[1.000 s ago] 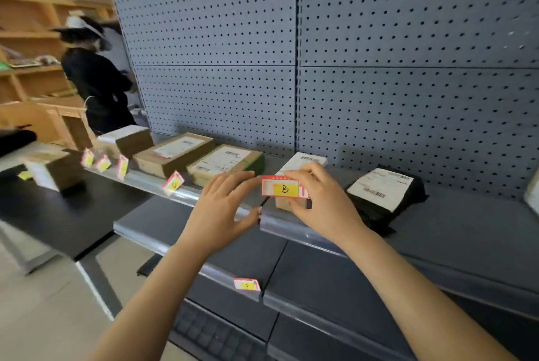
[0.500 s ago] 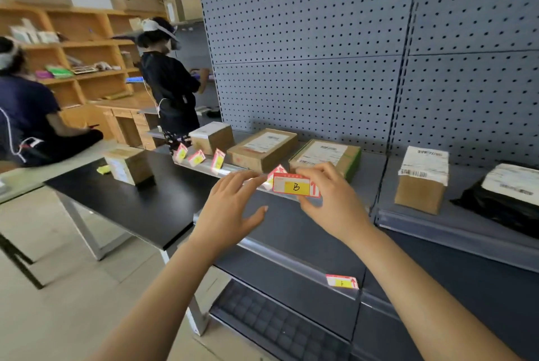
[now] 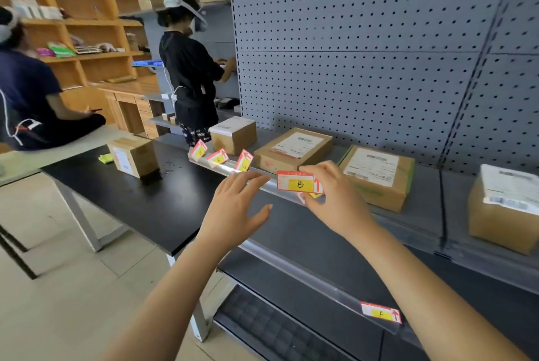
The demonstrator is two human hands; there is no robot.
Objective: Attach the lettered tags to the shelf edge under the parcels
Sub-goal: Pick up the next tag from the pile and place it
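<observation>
Along the grey shelf edge [image 3: 225, 168], two flat parcels [image 3: 293, 146] lie side by side. The left hand [image 3: 233, 209] hovers with fingers spread, holding nothing. Beside it, the right hand [image 3: 335, 203] pinches the B tag [image 3: 297, 183] (red border, yellow middle) at that edge, in front of the parcels.

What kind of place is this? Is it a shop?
Probably a parcel storeroom or pickup point. Labelled cardboard parcels sit on grey metal shelves, lettered tags hang along the front, and the right hand holds a tag marked B.
</observation>
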